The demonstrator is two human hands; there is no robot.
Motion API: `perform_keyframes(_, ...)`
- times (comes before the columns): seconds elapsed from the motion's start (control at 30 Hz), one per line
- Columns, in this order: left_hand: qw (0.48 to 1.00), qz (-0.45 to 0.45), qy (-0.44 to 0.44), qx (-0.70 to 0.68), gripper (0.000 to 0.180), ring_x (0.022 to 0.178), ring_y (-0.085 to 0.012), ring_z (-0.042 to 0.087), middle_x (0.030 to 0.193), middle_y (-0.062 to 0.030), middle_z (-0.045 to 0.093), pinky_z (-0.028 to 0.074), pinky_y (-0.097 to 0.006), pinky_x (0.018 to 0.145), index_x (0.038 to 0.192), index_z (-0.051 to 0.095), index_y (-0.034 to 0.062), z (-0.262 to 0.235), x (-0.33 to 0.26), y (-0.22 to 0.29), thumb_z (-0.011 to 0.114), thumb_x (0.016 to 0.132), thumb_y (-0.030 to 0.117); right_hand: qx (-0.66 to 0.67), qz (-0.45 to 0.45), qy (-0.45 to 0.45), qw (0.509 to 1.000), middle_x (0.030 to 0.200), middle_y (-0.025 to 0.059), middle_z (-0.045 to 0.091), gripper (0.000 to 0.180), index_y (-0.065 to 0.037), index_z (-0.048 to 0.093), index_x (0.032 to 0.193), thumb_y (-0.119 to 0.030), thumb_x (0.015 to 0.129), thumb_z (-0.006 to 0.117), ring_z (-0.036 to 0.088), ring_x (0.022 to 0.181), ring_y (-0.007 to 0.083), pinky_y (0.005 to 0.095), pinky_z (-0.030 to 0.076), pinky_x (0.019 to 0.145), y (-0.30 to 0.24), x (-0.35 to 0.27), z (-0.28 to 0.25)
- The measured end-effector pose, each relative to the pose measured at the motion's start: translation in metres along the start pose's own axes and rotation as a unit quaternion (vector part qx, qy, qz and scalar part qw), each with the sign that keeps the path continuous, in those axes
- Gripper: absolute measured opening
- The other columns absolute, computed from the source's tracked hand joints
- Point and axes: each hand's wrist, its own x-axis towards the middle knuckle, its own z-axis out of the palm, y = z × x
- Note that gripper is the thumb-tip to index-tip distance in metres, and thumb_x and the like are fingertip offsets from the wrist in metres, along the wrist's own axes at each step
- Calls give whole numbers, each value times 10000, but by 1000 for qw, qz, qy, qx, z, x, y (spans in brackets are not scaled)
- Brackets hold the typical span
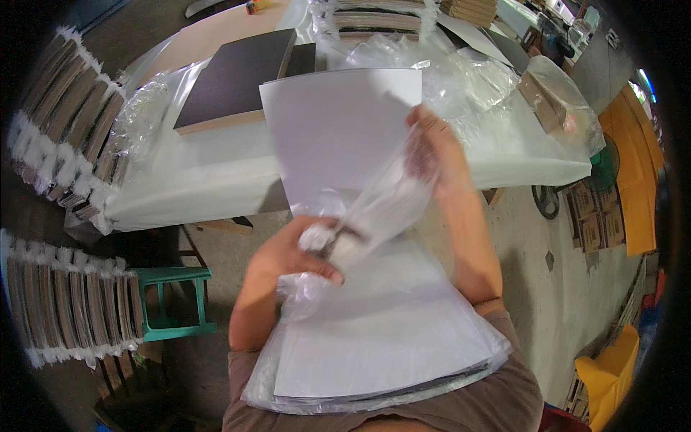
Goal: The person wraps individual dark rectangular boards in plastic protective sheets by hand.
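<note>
My left hand (299, 248) is closed on a bunched part of a clear plastic bag (392, 198). From there the film stretches up to my right hand (437, 147), blurred, its fingers bent round the film beside the right edge of a white sheet (338, 129). That sheet stands tilted in front of me, its lower part behind the plastic and my left hand. On my lap lies a stack of white sheets in clear plastic (381, 324), with darker layers along its near edge. I cannot tell whether my right fingers also touch the white sheet.
A plastic-covered table (216, 165) bears a dark-topped block of boards (237, 72), crumpled film (468, 79) and a wrapped brown bundle (554, 101). Plastic-wrapped stacks (75, 302) stand at left beside a green stool (173, 302). Brown cartons (597, 216) are at right.
</note>
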Motion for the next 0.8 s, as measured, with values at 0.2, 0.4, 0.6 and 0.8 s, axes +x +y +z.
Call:
perform_keyframes(0.2, 992, 121, 29, 24, 345, 780, -216, 557, 875, -107, 591, 413, -346, 782, 889, 571, 23, -52, -53, -8, 660, 655, 262, 35, -36, 44, 998, 633, 3, 484, 234, -62, 515, 898, -280, 814, 536, 485, 547, 97, 244, 434, 516, -19, 14, -72)
perform_keyframes(0.4, 909, 204, 177, -317, 416, 706, -171, 534, 852, -87, 535, 453, -292, 636, 1036, 466, 31, -67, -49, -40, 411, 838, 393, -277, 53, -300, 911, 843, 33, 507, 337, -15, 505, 1045, -264, 819, 488, 474, 690, 152, 286, 437, 671, 54, -22, -58)
perform_keyframes(0.6, 949, 91, 151, -261, 437, 738, -177, 533, 893, -97, 532, 452, -300, 655, 1051, 466, 25, -53, -32, -78, 444, 811, 391, -18, 48, -472, 880, 908, 80, 580, 405, -18, 515, 1052, -291, 759, 575, 541, 815, 188, 329, 441, 691, 34, -11, -54)
perform_keyframes(0.8, 966, 80, 83, -232, 464, 771, -183, 533, 933, -107, 529, 452, -308, 674, 1066, 466, 19, -59, -37, -82, 476, 784, 388, -257, -37, -521, 813, 894, 71, 578, 386, -7, 505, 1055, -188, 734, 618, 539, 788, 164, 298, 439, 661, 43, -14, -48)
